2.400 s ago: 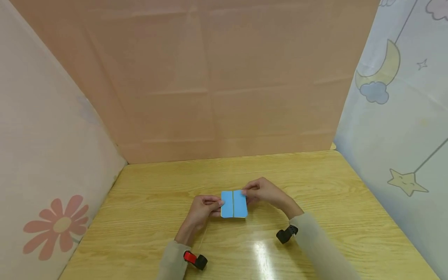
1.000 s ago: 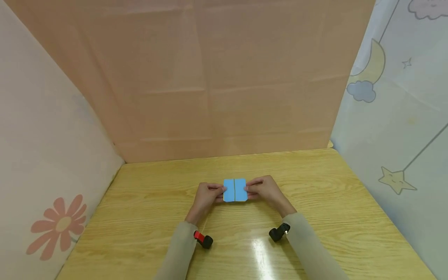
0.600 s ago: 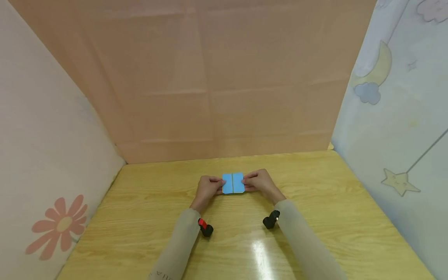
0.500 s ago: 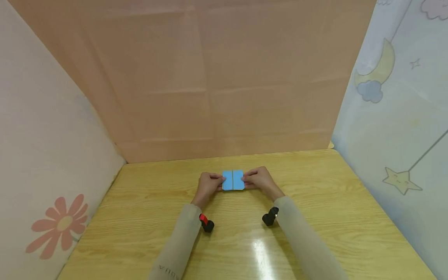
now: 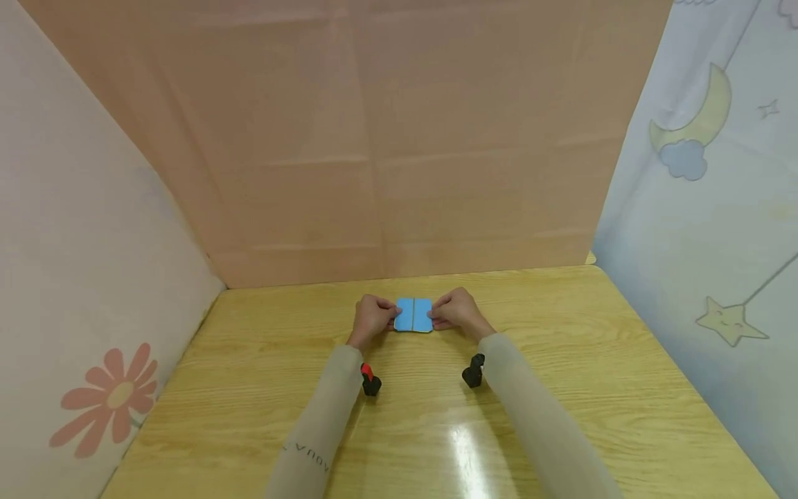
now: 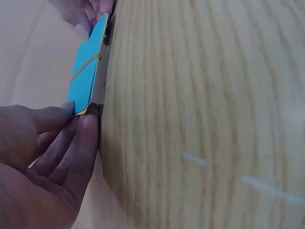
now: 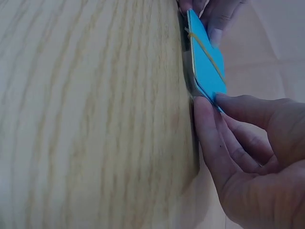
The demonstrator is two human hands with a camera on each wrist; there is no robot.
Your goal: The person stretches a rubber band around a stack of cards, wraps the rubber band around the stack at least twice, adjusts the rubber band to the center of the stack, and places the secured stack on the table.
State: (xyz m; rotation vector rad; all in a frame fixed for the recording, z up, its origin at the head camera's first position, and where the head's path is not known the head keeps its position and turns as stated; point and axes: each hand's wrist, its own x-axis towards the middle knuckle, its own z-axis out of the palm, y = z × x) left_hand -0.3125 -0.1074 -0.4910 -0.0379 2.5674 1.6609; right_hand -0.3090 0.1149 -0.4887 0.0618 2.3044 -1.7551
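Note:
A small stack of blue cards (image 5: 404, 316) with rounded corners lies level, low over the table. A thin tan rubber band (image 5: 414, 314) runs round its middle. My left hand (image 5: 372, 320) pinches the left edge, thumb on top and fingers beneath. On the opposite edge my right hand (image 5: 460, 312) holds it the same way. In the left wrist view a pale yellowish layer shows below the blue top of the card stack (image 6: 87, 51). From the right wrist view, my right fingertips under the card stack (image 7: 206, 71) are close to the wood; whether they touch it I cannot tell.
The wood-grain table (image 5: 262, 374) ends at a tan backdrop sheet (image 5: 399, 173). Pale printed sheets stand at both sides, one with a flower (image 5: 118, 395), the other with a star (image 5: 731, 322). Each sleeve carries a wrist camera (image 5: 370, 382).
Both hands have carried the card stack away from the body, toward the backdrop. The right hand has slid from the far right corner to the middle of the right edge.

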